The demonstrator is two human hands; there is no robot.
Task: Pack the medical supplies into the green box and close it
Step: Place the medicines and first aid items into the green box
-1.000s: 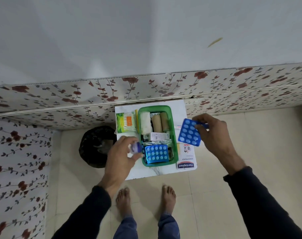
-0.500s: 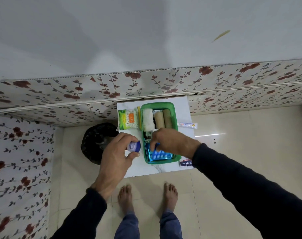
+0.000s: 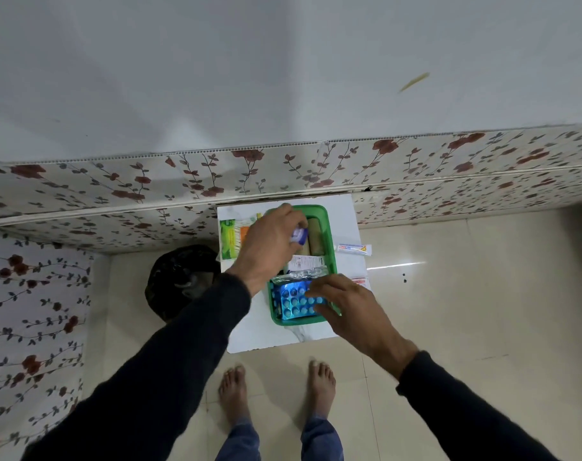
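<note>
View from above, looking down at a small white table [image 3: 249, 334] against a floral-patterned wall. Green box [image 3: 329, 247] open on the table, long side running away from the viewer. Inside it, at the far end, tan bandage rolls [image 3: 316, 236]; in the middle, a white printed packet [image 3: 305, 261]; at the near end, a blue blister pack [image 3: 294, 299] of tablets lying flat on top.

Left hand [image 3: 269, 242] reaching over the far half of the box, fingers curled around a small blue-and-white container [image 3: 299, 235], held above the rolls. Right hand [image 3: 343, 304] at the near right corner of the box, fingers spread, fingertips [image 3: 316, 287] resting on the blister pack.

Outside the box: a green-and-orange packet [image 3: 230, 239] left of it, a white ointment tube [image 3: 354, 249] at the table's right edge. Black bin [image 3: 180, 281] on the floor, left of the table. Bare feet below.
</note>
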